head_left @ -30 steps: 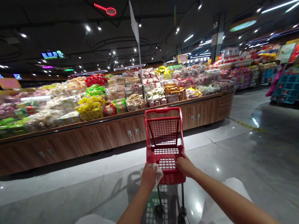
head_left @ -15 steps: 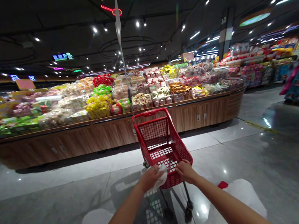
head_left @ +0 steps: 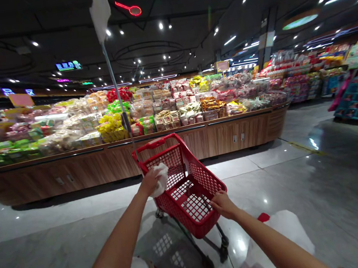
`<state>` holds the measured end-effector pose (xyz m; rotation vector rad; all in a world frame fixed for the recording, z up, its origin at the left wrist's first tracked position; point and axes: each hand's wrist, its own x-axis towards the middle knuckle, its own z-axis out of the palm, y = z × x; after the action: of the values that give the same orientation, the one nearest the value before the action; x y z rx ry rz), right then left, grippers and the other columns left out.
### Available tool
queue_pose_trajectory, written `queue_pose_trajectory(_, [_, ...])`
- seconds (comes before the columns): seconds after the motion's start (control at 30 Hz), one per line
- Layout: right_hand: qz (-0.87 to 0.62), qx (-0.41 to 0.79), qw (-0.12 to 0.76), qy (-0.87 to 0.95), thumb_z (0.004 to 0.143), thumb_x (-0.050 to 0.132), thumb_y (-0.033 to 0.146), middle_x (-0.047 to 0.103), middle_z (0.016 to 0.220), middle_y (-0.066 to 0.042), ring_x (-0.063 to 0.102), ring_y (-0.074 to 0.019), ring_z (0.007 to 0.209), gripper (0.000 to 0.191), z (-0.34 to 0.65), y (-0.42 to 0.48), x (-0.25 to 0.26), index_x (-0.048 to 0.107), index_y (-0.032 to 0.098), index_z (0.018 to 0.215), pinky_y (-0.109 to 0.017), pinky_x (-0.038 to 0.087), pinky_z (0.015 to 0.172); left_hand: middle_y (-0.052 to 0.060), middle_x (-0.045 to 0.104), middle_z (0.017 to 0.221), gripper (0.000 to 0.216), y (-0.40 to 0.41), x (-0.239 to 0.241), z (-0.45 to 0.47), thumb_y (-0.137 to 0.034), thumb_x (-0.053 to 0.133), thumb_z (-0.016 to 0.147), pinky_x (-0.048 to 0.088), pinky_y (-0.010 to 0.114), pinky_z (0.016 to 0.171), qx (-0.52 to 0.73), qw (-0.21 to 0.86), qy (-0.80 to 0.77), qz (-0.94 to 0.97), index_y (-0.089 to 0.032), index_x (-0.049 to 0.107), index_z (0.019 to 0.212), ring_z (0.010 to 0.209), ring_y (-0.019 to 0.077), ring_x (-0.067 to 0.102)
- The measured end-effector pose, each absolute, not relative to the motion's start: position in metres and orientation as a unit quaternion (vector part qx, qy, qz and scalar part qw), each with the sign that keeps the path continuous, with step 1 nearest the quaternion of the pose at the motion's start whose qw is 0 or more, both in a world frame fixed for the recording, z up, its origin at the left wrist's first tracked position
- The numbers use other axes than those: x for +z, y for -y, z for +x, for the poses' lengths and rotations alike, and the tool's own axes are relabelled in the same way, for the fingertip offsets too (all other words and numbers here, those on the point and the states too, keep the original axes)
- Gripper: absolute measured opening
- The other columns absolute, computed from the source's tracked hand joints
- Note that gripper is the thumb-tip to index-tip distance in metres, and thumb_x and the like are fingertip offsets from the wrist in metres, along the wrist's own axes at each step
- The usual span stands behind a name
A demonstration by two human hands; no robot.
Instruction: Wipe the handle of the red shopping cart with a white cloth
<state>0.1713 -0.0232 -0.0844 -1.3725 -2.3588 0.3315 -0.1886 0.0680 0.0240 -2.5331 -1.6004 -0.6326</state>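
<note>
A small red plastic shopping cart (head_left: 201,177) stands right in front of me, turned at an angle, its basket bare inside. My left hand (head_left: 150,183) is closed on a crumpled white cloth (head_left: 161,179), tissue-like, at the left side rim of the basket. On the near right corner of the basket rim, my right hand (head_left: 223,204) has its fingers curled over the red edge. A metal pole (head_left: 112,77) with a white flag (head_left: 101,14) rises from the cart's far left corner by the handle.
Behind the cart runs a long wood-panelled display counter (head_left: 180,146) heaped with packaged food (head_left: 166,120). A blue rack (head_left: 355,99) stands at the right. The grey floor (head_left: 292,193) is shiny and reflects the lights.
The cart has turned, its handle end and flagpole swinging left. My left hand with the white cloth has moved left and forward along the basket. My right hand stays on its corner.
</note>
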Motion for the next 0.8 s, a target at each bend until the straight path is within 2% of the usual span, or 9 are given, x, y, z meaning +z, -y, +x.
queue_pose_trajectory(0.1, [-0.494,0.112,0.177,0.844,0.093,0.037,0.026,0.064,0.071,-0.001,0.054,-0.015,0.078,0.038,0.173,0.023,-0.083,0.062,0.018,0.065,-0.033,0.027,0.093,0.012,0.06,0.12,0.031,-0.061,0.021,-0.203,-0.016,0.047,0.084,0.034,0.049,0.107,-0.176,0.09,0.532,-0.824,-0.019,0.063,0.111,0.122,0.0289,0.047])
queue_pose_trajectory(0.27, [-0.525,0.098,0.175,0.827,0.095,0.035,0.025,0.069,0.081,-0.002,0.056,-0.0174,0.093,0.038,0.172,0.023,-0.077,0.065,0.02,0.073,-0.036,0.019,0.103,0.011,0.066,0.104,0.021,-0.024,-0.016,-0.186,-0.022,0.047,0.089,0.037,0.05,0.103,-0.163,0.153,0.563,-0.795,-0.017,0.067,0.092,0.114,0.0283,0.053])
queue_pose_trajectory(0.4, [-0.572,0.105,0.186,0.792,0.095,0.036,0.026,0.069,0.095,-0.002,0.054,-0.0188,0.103,0.033,0.155,0.026,-0.07,0.066,0.022,0.084,-0.041,0.014,0.106,0.01,0.066,0.096,0.022,0.008,-0.038,-0.142,-0.021,0.044,0.092,0.043,0.04,0.093,-0.169,0.132,0.58,-0.786,-0.017,0.066,0.091,0.098,0.0242,0.058])
queue_pose_trajectory(0.53, [-0.553,0.126,0.226,0.792,0.097,0.032,0.03,0.068,0.101,-0.003,0.055,-0.0188,0.102,0.034,0.123,0.039,-0.062,0.065,0.023,0.092,-0.044,0.016,0.106,0.01,0.064,0.097,0.023,0.03,-0.051,-0.095,-0.022,0.041,0.094,0.043,0.04,0.088,-0.179,0.103,0.599,-0.773,-0.018,0.064,0.096,0.096,0.0249,0.058])
queue_pose_trajectory(0.6, [-0.518,0.139,0.226,0.813,0.096,0.034,0.031,0.067,0.104,-0.006,0.056,-0.0197,0.102,0.032,0.108,0.047,-0.059,0.065,0.022,0.098,-0.039,0.024,0.101,0.01,0.064,0.098,0.023,0.038,-0.056,-0.074,-0.022,0.041,0.094,0.043,0.04,0.088,-0.174,0.082,0.587,-0.786,-0.019,0.063,0.097,0.097,0.0249,0.058])
queue_pose_trajectory(0.67, [-0.499,0.145,0.206,0.829,0.096,0.035,0.034,0.068,0.104,-0.008,0.058,-0.0205,0.097,0.032,0.1,0.055,-0.059,0.063,0.02,0.102,-0.032,0.034,0.089,0.009,0.063,0.102,0.023,0.042,-0.059,-0.059,-0.021,0.041,0.093,0.043,0.039,0.089,-0.174,0.063,0.557,-0.81,-0.02,0.062,0.101,0.098,0.0243,0.057])
queue_pose_trajectory(0.73, [-0.498,0.139,0.185,0.835,0.096,0.035,0.036,0.068,0.103,-0.008,0.06,-0.0204,0.093,0.032,0.102,0.06,-0.059,0.061,0.02,0.105,-0.028,0.036,0.077,0.009,0.062,0.108,0.025,0.044,-0.059,-0.055,-0.023,0.043,0.093,0.043,0.038,0.09,-0.173,0.053,0.51,-0.841,-0.022,0.059,0.111,0.101,0.0238,0.056])
queue_pose_trajectory(0.8, [-0.497,0.12,0.168,0.843,0.096,0.036,0.037,0.069,0.103,-0.005,0.061,-0.0196,0.09,0.03,0.111,0.059,-0.06,0.06,0.022,0.106,-0.026,0.035,0.072,0.008,0.061,0.11,0.03,0.042,-0.053,-0.067,-0.027,0.049,0.091,0.044,0.037,0.09,-0.158,0.06,0.463,-0.87,-0.024,0.055,0.12,0.102,0.0239,0.055])
